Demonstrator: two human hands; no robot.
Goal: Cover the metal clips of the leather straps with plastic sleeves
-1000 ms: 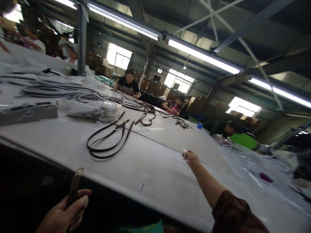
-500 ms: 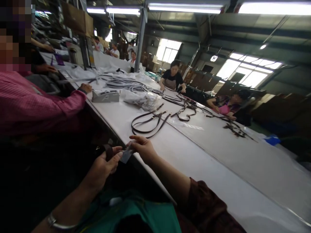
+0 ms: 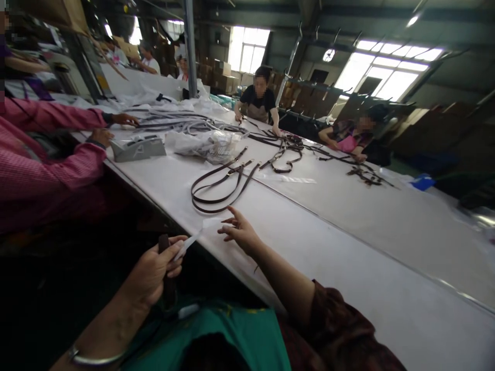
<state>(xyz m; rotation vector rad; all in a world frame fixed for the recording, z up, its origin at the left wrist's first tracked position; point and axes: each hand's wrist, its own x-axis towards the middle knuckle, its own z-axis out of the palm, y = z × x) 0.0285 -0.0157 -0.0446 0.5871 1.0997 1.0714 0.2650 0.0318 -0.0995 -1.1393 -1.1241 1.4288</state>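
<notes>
My left hand (image 3: 154,270) is closed at the near edge of the table. Its fingers hold a dark brown strap (image 3: 164,245) and pinch one end of a thin whitish strip (image 3: 189,241), perhaps plastic or paper. The strip stretches up to the right, its far end over the tabletop. Just right of that end is my right hand (image 3: 243,234), fingers spread and holding nothing. Beyond my right fingertips lie looped dark brown straps (image 3: 211,200) with metal fittings. The strap's lower part fades into the shadow below my left hand.
A long white table (image 3: 309,247) runs diagonally across. On it are a grey box (image 3: 139,149), a clear plastic bag (image 3: 209,147), a pile of grey straps (image 3: 178,122) and more dark straps (image 3: 284,154). A co-worker's pink sleeve (image 3: 65,159) is at left; other people work across the table.
My right hand has let go of the strip and moved right, its fingers spreading. The strip now extends from my left hand. The co-worker at left has both hands over the table. The view has shifted.
</notes>
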